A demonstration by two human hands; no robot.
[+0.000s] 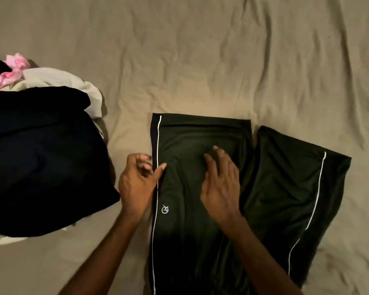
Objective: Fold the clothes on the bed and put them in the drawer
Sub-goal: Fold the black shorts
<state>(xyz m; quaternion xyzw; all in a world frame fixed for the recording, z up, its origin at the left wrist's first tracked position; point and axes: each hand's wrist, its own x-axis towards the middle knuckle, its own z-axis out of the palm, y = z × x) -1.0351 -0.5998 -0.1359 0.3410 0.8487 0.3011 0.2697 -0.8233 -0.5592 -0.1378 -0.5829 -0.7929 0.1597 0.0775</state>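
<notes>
Running away from the person, dark track pants (200,231), legs side by side.

Dark pants (200,231) with white side stripes lie flat on the bed (222,60); unfolded clothes (41,156) are piled at its left.

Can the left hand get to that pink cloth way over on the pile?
Probably yes. The left hand is beside the dark track pants; only bare tan bedsheet and the piled dark clothes precede the crumpled pink cloth.
</notes>
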